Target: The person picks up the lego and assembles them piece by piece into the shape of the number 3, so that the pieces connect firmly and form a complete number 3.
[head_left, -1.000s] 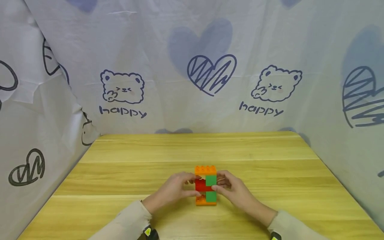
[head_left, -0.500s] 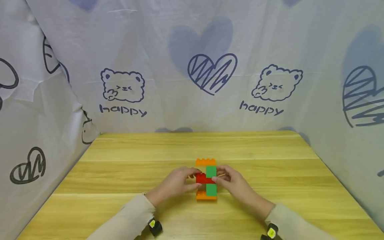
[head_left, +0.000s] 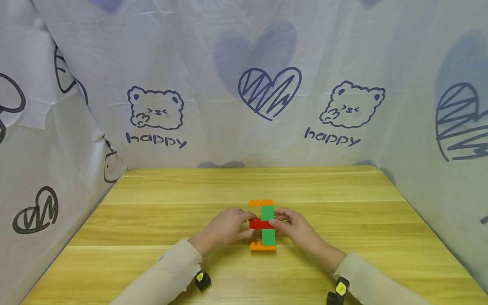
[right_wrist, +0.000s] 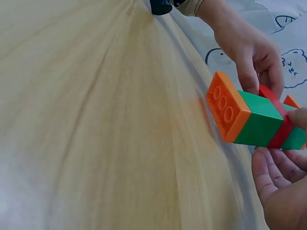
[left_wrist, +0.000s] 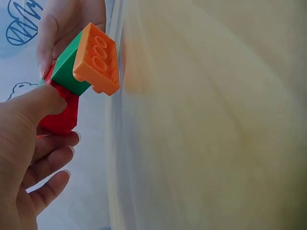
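A stack of toy building blocks stands between my hands in the head view. From the top it runs an orange block (head_left: 261, 203), a green block (head_left: 268, 213), a red block (head_left: 255, 224), a second green block (head_left: 268, 237) and a lower orange block (head_left: 263, 248). My left hand (head_left: 226, 227) pinches the red block's left end between thumb and fingers. On the other side, my right hand (head_left: 303, 232) grips the stack near its middle, thumb on the red block's front. The hollow underside of the lower orange block (left_wrist: 97, 60) shows in the left wrist view, raised off the table.
The wooden table (head_left: 152, 195) spreads around the hands. White cloth (head_left: 213, 106) printed with hearts and bears hangs behind it and along both sides. Black bands with small yellow-marked devices (head_left: 203, 279) sit at the wrists.
Both hands have lifted the block stack and moved it slightly away from me. The top orange block now shows more edge-on. Both hands keep their hold.
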### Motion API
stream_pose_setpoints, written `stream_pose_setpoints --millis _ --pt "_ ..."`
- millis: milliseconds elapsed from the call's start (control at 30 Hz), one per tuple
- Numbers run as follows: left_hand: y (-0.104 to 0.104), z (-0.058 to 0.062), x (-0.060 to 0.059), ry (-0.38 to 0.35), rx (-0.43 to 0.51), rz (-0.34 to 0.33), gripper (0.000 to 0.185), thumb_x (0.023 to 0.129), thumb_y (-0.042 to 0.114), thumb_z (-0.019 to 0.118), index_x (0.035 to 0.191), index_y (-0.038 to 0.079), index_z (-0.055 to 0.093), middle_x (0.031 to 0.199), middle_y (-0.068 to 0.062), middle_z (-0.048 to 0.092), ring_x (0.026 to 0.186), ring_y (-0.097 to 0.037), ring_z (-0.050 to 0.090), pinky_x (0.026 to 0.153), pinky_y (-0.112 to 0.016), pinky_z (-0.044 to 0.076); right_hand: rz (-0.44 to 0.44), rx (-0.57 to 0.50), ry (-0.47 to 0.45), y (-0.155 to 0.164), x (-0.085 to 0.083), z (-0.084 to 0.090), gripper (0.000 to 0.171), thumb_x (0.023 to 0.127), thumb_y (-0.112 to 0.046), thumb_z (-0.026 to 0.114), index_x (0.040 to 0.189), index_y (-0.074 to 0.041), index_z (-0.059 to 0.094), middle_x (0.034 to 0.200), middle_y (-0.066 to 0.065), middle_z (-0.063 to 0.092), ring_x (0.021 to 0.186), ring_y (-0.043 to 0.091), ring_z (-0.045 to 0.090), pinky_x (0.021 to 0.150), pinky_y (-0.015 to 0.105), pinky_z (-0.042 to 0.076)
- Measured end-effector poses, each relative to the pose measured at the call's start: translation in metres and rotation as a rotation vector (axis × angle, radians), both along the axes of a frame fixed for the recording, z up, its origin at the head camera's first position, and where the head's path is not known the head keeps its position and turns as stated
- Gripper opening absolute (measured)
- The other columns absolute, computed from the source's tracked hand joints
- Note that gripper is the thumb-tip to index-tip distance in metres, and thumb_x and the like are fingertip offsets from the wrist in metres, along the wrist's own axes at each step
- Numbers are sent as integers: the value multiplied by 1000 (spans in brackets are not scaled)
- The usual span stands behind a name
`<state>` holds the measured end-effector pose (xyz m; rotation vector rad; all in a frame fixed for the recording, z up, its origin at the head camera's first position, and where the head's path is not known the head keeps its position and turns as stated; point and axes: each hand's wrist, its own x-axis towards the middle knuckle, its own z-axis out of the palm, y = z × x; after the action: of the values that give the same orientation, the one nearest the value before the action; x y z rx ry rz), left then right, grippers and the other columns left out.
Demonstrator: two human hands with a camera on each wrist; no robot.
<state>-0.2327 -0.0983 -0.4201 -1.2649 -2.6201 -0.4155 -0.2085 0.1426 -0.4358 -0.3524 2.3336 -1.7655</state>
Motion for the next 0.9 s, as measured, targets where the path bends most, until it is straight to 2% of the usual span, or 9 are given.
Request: stream_pose_setpoints --millis 267,433,700,900 --pt "2 -2 -6 83 -39 13 29 90 29 72 113 12 71 107 0 70 95 -17 65 83 -32 53 -28 -41 -78 -3 -6 -4 56 95 -34 66 132 5 50 109 14 61 92 24 63 81 37 55" --pt "3 -3 -9 105 -55 19 29 89 31 73 112 14 71 103 1 69 90 -15 63 80 -29 53 -40 -39 -113 -5 -10 -4 53 96 -32 64 130 6 51 109 15 65 90 23 64 81 37 55" --pt "5 -3 -13 80 -96 23 31 88 33 73 114 15 71 101 3 67 89 -15 61 79 -28 52 -43 -13 -135 -6 -13 -4 48 97 -30 62 127 7 54 103 12 66 85 21 62 80 35 54" --pt "5 -6 -19 78 -99 15 33 89 32 73 117 14 72 96 3 66 82 -13 58 74 -26 51 -41 9 -149 -7 -17 -5 47 99 -29 60 127 8 54 102 13 65 83 20 62 78 35 55"
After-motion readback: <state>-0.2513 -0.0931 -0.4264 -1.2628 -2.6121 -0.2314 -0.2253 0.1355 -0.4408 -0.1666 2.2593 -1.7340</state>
